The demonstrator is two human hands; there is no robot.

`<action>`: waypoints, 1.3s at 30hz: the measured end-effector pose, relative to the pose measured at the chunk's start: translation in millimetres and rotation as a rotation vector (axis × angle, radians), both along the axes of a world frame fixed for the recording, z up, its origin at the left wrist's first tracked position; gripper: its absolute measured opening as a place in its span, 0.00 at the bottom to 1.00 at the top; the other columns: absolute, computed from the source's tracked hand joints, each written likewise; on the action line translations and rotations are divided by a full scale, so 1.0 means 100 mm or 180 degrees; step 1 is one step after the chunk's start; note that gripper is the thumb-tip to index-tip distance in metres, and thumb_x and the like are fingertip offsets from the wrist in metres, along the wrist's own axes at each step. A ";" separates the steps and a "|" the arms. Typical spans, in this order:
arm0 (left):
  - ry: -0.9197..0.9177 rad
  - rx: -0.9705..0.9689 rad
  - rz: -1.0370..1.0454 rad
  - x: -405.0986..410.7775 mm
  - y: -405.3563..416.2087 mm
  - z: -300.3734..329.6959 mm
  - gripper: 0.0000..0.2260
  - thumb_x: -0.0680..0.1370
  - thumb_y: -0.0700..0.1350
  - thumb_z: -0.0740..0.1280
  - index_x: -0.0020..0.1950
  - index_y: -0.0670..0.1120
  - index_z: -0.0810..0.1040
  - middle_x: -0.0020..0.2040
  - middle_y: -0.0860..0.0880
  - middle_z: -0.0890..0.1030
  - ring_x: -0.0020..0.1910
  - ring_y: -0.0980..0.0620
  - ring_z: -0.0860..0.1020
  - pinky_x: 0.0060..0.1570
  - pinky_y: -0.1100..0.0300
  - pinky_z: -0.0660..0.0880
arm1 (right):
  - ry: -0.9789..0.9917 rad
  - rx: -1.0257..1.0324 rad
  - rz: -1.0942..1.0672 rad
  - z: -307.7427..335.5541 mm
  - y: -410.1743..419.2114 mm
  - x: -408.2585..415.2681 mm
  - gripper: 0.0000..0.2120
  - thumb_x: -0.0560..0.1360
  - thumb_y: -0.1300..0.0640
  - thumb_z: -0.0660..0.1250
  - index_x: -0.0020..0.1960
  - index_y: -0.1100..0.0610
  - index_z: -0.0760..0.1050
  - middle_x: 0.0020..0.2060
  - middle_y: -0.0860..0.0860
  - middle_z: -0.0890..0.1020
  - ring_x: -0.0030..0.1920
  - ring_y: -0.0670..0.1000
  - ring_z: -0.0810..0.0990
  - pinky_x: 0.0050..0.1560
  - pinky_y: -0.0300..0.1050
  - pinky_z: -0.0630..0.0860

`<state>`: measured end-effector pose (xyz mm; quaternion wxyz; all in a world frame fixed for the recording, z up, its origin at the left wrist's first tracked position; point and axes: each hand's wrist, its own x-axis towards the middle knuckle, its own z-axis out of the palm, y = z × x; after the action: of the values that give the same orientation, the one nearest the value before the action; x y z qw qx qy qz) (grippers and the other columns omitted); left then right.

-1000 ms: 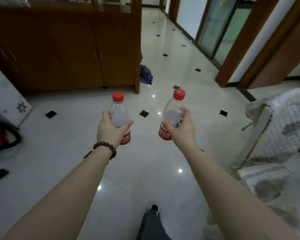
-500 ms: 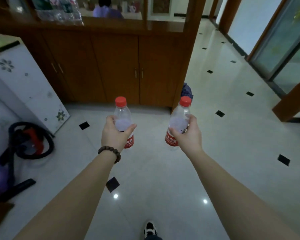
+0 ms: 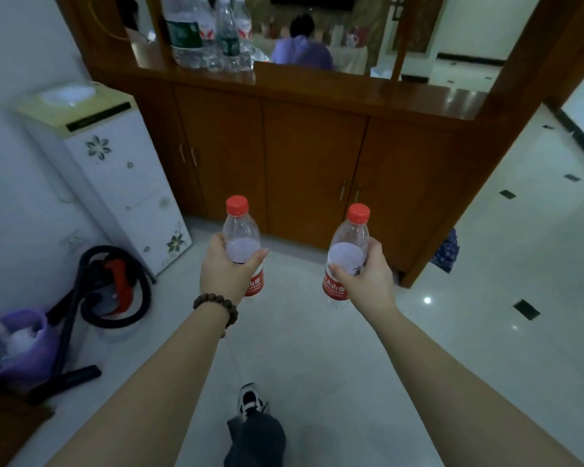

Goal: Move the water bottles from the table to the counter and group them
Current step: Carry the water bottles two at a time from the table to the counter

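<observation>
My left hand point(image 3: 228, 273) grips a clear water bottle point(image 3: 240, 230) with a red cap and red label, held upright over the floor. In my right hand point(image 3: 366, 281) is a second bottle point(image 3: 349, 244) of the same kind, tilted slightly right. Ahead stands the wooden counter point(image 3: 368, 92) with cabinet doors below. Several water bottles point(image 3: 213, 35) stand grouped on its left end. Both hands are well short of the counter and below its top.
A white floral water dispenser point(image 3: 115, 170) stands left of the cabinet. A vacuum cleaner with a black hose point(image 3: 112, 284) and a purple bin point(image 3: 17, 345) lie on the floor at left. A person in purple point(image 3: 300, 50) sits beyond the counter. My shoe point(image 3: 248, 401) steps on white tile.
The view has swung left and up as I walk toward the counter; it is closer and its top with the bottles has come into sight. Both hands still hold their bottles.
</observation>
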<state>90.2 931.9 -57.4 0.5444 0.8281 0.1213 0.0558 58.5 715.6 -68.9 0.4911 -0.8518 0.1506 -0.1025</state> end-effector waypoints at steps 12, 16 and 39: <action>-0.0302 0.0045 0.0138 3.00 0.67 0.30 0.30 0.68 0.55 0.74 0.64 0.49 0.66 0.58 0.48 0.74 0.57 0.46 0.75 0.54 0.48 0.75 | -0.0415 0.0002 0.0332 0.42 0.73 3.16 0.35 0.68 0.52 0.75 0.70 0.53 0.62 0.63 0.52 0.75 0.61 0.54 0.76 0.54 0.45 0.74; -0.0423 0.0063 0.0037 3.80 0.64 0.51 0.30 0.69 0.55 0.74 0.64 0.49 0.66 0.59 0.49 0.74 0.57 0.47 0.75 0.54 0.47 0.75 | -0.0519 0.0031 0.0268 0.61 0.74 3.86 0.34 0.69 0.53 0.75 0.70 0.54 0.62 0.62 0.52 0.75 0.61 0.54 0.76 0.53 0.43 0.75; -0.1156 0.0140 0.0032 7.80 -0.36 1.19 0.26 0.65 0.58 0.76 0.56 0.51 0.70 0.53 0.55 0.76 0.55 0.53 0.76 0.51 0.55 0.76 | -0.0991 -0.0111 0.0633 1.47 -0.05 8.02 0.26 0.69 0.51 0.75 0.62 0.54 0.67 0.49 0.47 0.75 0.49 0.48 0.76 0.47 0.42 0.74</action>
<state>870.0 895.6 61.7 0.5388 0.8156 0.0240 0.2098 860.4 710.6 77.8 0.5013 -0.8448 -0.0141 -0.1867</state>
